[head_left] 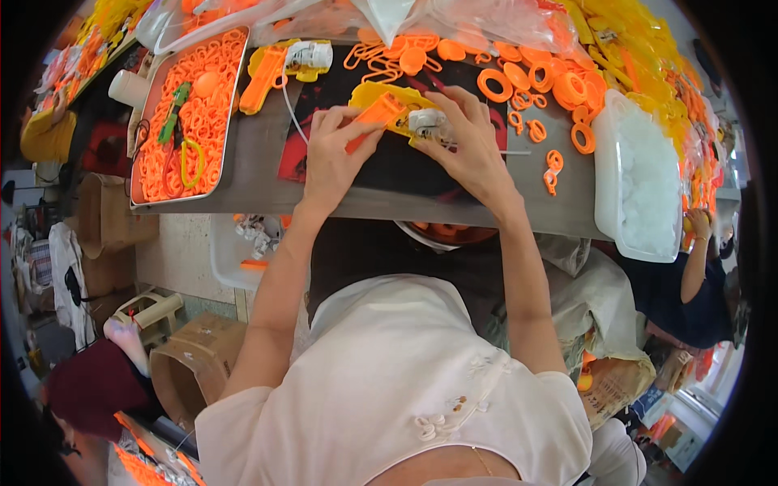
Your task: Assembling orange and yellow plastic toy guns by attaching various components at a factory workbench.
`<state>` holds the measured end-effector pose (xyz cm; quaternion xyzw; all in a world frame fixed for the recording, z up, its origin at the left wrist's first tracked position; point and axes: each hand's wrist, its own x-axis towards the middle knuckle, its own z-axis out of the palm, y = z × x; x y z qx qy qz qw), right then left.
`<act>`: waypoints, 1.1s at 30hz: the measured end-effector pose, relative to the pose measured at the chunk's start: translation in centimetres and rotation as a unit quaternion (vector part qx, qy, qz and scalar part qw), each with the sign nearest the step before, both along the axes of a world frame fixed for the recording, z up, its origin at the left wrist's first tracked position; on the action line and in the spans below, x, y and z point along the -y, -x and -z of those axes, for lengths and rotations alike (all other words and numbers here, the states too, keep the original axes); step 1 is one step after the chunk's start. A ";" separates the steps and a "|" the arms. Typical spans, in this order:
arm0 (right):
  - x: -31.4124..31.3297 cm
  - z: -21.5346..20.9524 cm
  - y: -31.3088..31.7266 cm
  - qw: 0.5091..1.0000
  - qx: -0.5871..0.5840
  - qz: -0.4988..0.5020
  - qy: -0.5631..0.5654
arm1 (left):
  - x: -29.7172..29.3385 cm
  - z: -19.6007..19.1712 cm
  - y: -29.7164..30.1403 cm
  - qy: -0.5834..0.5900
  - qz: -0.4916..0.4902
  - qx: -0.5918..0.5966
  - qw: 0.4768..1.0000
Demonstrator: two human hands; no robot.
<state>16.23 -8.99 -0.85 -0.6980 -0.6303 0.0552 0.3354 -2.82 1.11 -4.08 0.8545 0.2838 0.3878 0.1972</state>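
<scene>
The yellow shell (pixel 409 95) is between your two hands, raised a little over the dark sheet (pixel 320 101), around the middle of the counter (pixel 551 206) and nearer to its far edge. Inside the shell, at its right end, you have the white mechanism (pixel 427 123), so this part seems to be already placed. The orange piece (pixel 381 112) sits tilted at the left end, and I judge that its fitting is now in progress; to close the shell probably remains, as its inner side is open to view. Your left hand (pixel 336 154) pinches the orange piece from the left, while your right hand (pixel 474 146) is clamped on the right end of the shell, with the thumb below and the fingers above. Toward the far edge, on your left, lies a similar unit (pixel 266 81). Loose orange discs (pixel 515 77) lie right of your hands. The metal tray (pixel 231 130) occupies the counter's left end, and the white tub (pixel 605 166) its right end.
</scene>
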 end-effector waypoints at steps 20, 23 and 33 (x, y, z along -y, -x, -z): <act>0.0 0.8 -0.5 0.970 -0.233 0.067 -0.025 | 0.7 0.7 -1.3 0.033 -0.066 0.045 0.996; -0.1 0.2 0.1 0.970 -0.228 0.062 -0.058 | 0.9 0.7 -1.4 0.008 -0.076 0.032 0.997; -1.8 2.1 -2.7 0.907 -0.415 0.065 -0.011 | 0.9 0.6 -1.1 -0.045 -0.072 -0.006 0.996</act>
